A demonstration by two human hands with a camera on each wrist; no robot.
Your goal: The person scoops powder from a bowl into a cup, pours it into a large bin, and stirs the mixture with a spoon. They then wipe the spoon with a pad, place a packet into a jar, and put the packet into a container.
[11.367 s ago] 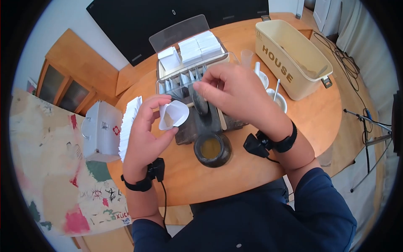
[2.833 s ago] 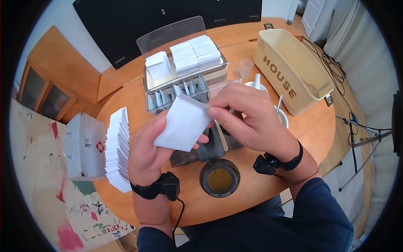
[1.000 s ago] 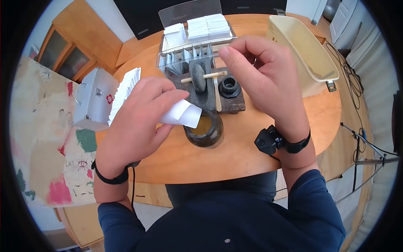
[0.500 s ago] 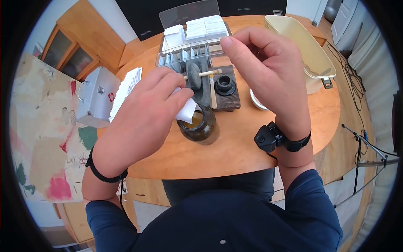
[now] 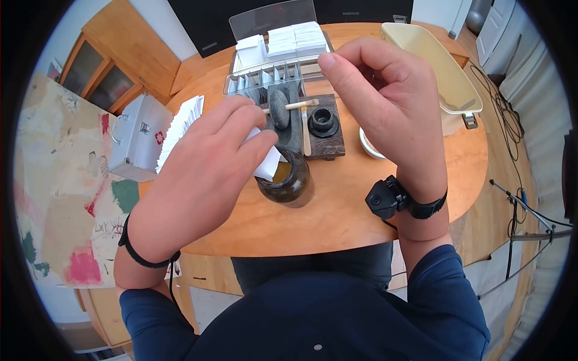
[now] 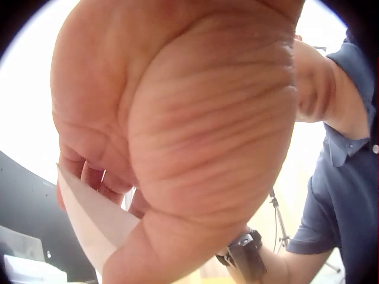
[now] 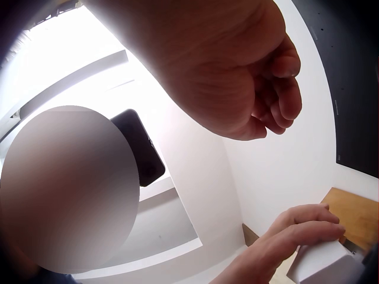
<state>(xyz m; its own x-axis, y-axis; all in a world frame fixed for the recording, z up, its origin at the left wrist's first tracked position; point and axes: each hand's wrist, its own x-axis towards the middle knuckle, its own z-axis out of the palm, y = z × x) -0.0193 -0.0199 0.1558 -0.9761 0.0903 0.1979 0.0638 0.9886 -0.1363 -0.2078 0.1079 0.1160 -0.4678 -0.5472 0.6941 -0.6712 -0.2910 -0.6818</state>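
My left hand (image 5: 201,162), back upward, grips a folded white paper (image 5: 268,163) between thumb and fingers. The paper tilts down at the mouth of a dark round jar (image 5: 288,185) with yellowish contents; whether they touch is unclear. In the left wrist view the paper (image 6: 95,219) lies between the thumb and fingers. My right hand (image 5: 385,102) is raised right of the jar, fingers curled, thumb near the index finger, nothing visible in it. The right wrist view shows the curled right hand (image 7: 231,77) above the left hand (image 7: 278,242).
Behind the jar are a dark stone piece with a wheel (image 5: 279,109), a wooden stand (image 5: 328,142) and a clear tray (image 5: 227,87) of packets. White papers (image 5: 177,135) and a metal case (image 5: 135,141) stand left. A white bowl (image 5: 368,147) and a cream bin (image 5: 460,124) are right.
Earlier both hands touched the white paper; the right hand has let go and moved right. The left hand has tipped the paper down to the jar. Little has moved over the last half second.
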